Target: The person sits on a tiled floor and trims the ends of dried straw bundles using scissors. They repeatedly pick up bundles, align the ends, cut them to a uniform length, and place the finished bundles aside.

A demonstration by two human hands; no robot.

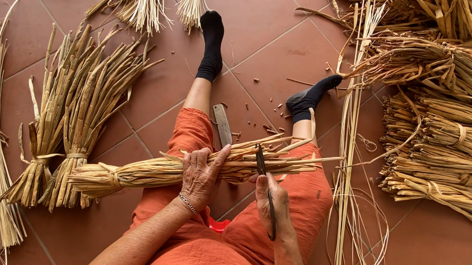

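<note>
— Straw bundle, long, pale gold and tied near one end [181, 165]: where do we see it?
— Across our orange-trousered lap, above the red-brown tiled floor [273, 51]. Larger tied heaps of dried stalks [466, 136] lie to our right.
— And our left hand [201, 174]?
— Closed over the bundle's middle, gripping it.
— Our right hand [274, 203]?
— Closed around a thin dark pointed tool [264, 183], its tip against the stalks. A small flat metal blade [223, 124] rests near our knee.

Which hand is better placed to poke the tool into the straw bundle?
The right hand: it holds the dark pointed tool, tip against the straw bundle. The left hand grips that bundle.
</note>
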